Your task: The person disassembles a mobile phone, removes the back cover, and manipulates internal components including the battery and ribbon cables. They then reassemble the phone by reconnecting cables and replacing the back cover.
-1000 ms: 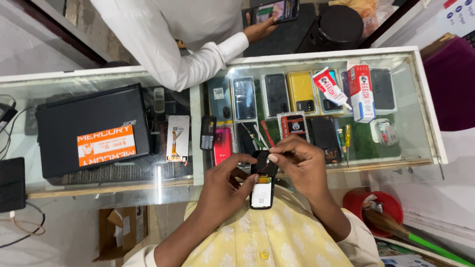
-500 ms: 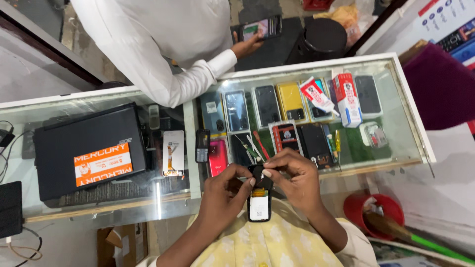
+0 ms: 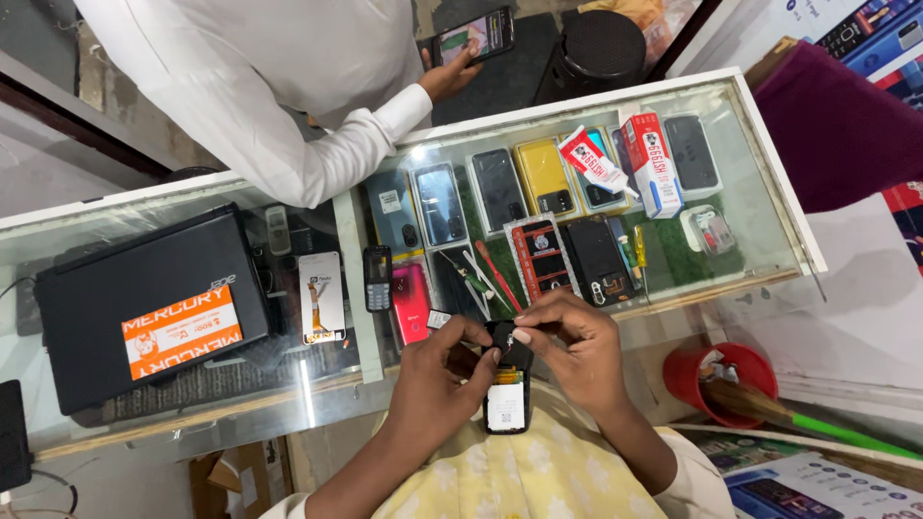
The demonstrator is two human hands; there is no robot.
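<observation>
Both hands are curled around a small black phone [image 3: 507,389] with its back off, held just in front of the glass worktop [image 3: 317,389]. The left hand [image 3: 437,375] pinches the phone's upper left edge – fingers bent, thumb on top. The right hand [image 3: 567,351] grips the upper right, fingertips pressed to the top end. Beyond the phone, under the glass, lie rows of phones; a black laptop [image 3: 144,312] rests far left of it – and a red bucket [image 3: 721,380] stands to its right.
</observation>
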